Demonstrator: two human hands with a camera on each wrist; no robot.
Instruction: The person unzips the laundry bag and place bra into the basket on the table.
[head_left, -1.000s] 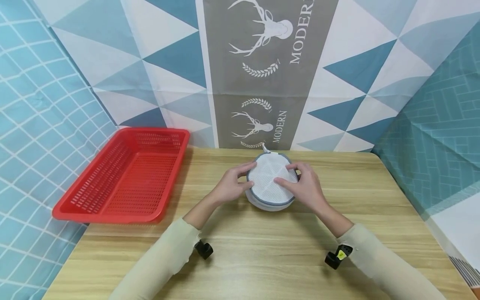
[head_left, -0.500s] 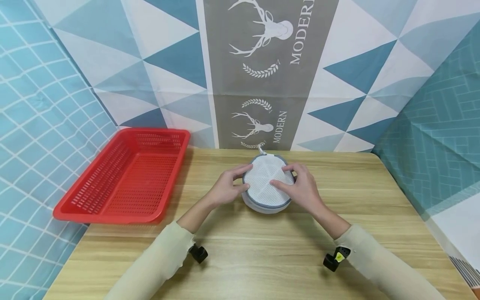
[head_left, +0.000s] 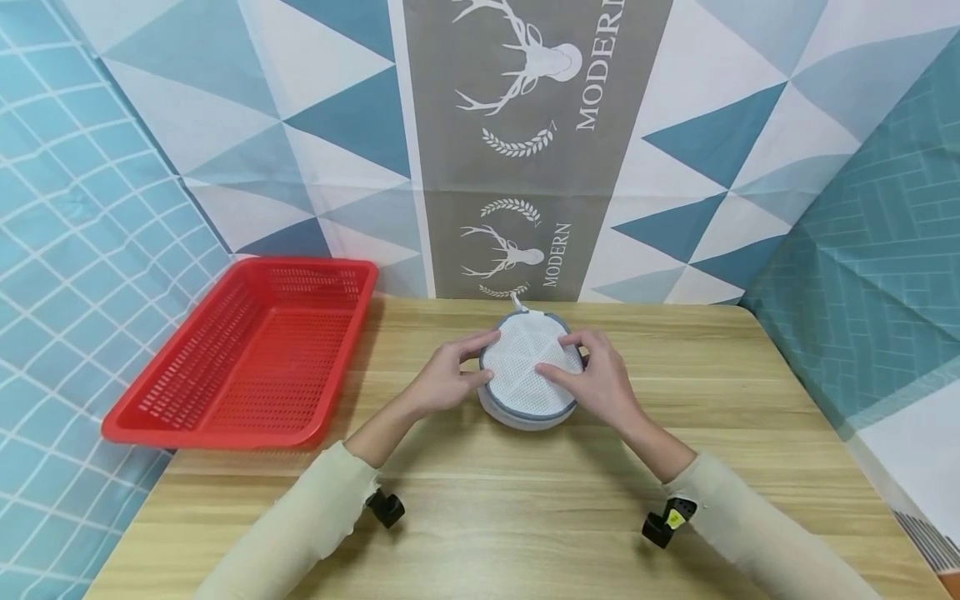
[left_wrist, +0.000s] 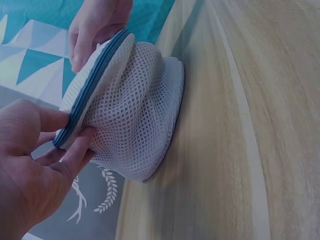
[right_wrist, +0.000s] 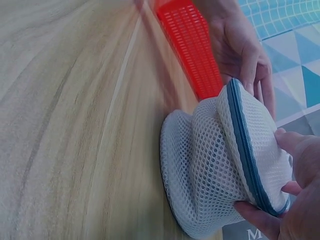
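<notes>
A round white mesh laundry bag (head_left: 525,367) with a blue-grey zipper rim stands on the wooden table, its sides slightly slumped. My left hand (head_left: 446,377) pinches the rim at its left side, thumb on top and fingers beneath, as the left wrist view (left_wrist: 37,155) shows. At the opposite side my right hand (head_left: 596,377) grips the rim, with the thumb lying on the mesh top and a finger under the zipper (right_wrist: 245,142). A small white loop (head_left: 517,302) sticks up from the bag's far edge. What the bag contains is hidden.
A red plastic basket (head_left: 251,437) with slotted walls stands at the table's left, its corner reaching over the edge. Patterned cloth walls (head_left: 337,208) close off the back and both sides. The wooden tabletop (head_left: 480,517) extends in front of the bag.
Both hands have shifted the bag a little to the left and slightly nearer, keeping their hold on its rim. The basket has stayed in place.
</notes>
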